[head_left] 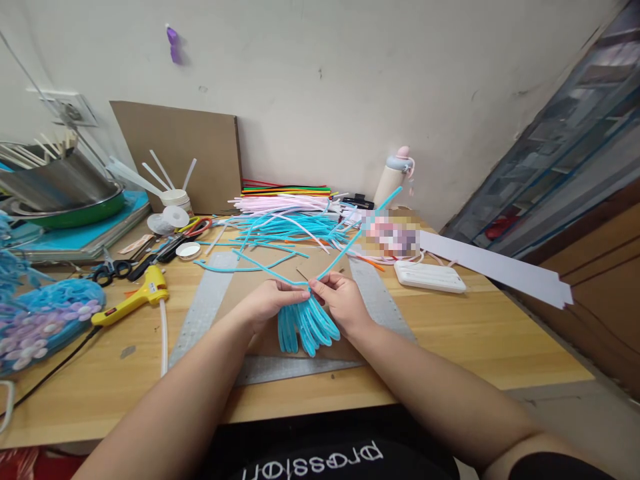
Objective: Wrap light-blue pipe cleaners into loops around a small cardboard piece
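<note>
Both hands meet over a cardboard sheet (pixel 233 293), gripping a bundle of blue pipe cleaners (pixel 313 327) bent into several loops that hang downward. My left hand (pixel 267 300) pinches the gathered top of the bundle from the left. From the right, my right hand (pixel 343 300) pinches at the same gathered point, thumb and fingers closed. One long blue stem (pixel 360 233) slants up and right from the pinch, and another (pixel 260 267) runs up and left. A thin brown stick-like piece (pixel 302 274) shows just above the fingers.
Behind lie piles of blue pipe cleaners (pixel 295 228) and pink ones (pixel 280 204). A yellow glue gun (pixel 133 300), scissors (pixel 113 268) and a blue flowered piece (pixel 55 320) are at left. A white case (pixel 430 277) and bottle (pixel 393 180) stand right. Under the cardboard is a grey mat (pixel 200 320).
</note>
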A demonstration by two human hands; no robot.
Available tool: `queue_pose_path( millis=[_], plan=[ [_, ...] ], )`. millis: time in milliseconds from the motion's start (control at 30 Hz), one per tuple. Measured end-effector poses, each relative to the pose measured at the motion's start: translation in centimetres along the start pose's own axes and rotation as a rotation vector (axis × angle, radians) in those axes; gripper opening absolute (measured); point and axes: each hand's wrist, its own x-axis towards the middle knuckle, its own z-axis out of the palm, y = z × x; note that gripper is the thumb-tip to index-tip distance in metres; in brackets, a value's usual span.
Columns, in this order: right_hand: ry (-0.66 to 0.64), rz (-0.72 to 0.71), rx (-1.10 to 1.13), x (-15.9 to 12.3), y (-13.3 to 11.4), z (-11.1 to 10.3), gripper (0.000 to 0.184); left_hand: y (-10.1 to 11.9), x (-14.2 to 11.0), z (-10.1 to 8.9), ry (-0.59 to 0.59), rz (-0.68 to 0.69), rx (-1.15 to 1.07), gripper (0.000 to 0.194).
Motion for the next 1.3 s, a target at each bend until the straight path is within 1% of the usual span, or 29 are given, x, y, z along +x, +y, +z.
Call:
queue_pose_path(
  millis=[233, 500, 767, 833, 900, 967, 1067, 1133, 1200, 1300],
  plan=[
    [0.006, 0.028, 0.014, -0.2, -0.4, 0.2, 0.028, 0.2, -0.1, 0.2, 0.009, 0.007, -0.009, 0.022],
    [0.005, 0.057, 0.026, -0.2, -0.5, 0.2, 0.029, 0.1, 0.0, 0.3, 0.036, -0.007, -0.030, 0.023],
    [-0.018, 0.064, 0.035, -0.2, -0.3, 0.2, 0.027, 0.1, -0.1, 0.5, 0.106, 0.012, 0.011, 0.024],
    [-0.006, 0.076, 0.056, -0.1, -0.4, 0.2, 0.027, 0.2, -0.2, 0.6, 0.090, 0.018, 0.016, 0.026],
    [0.029, 0.084, 0.124, 0.0, -0.5, 0.2, 0.026, 0.3, -0.2, 0.7, 0.054, 0.040, 0.007, 0.029],
    [0.059, 0.090, 0.207, 0.1, -0.4, 0.1, 0.025, 0.4, -0.1, 0.6, 0.055, 0.066, -0.029, 0.036],
    [0.077, 0.105, 0.286, 0.4, -0.1, -0.1, 0.023, 0.6, 0.1, 0.3, 0.163, 0.034, -0.178, 0.045],
    [0.090, 0.111, 0.318, 0.6, 0.1, -0.2, 0.022, 0.7, 0.2, 0.0, 0.215, -0.001, -0.300, 0.043],
    [0.097, 0.117, 0.354, 0.8, 0.3, -0.4, 0.023, 0.7, 0.2, -0.1, 0.182, -0.005, -0.324, 0.039],
    [0.093, 0.126, 0.393, 1.0, 0.5, -0.5, 0.025, 0.5, 0.0, -0.1, 0.073, 0.020, -0.189, 0.030]
  ],
)
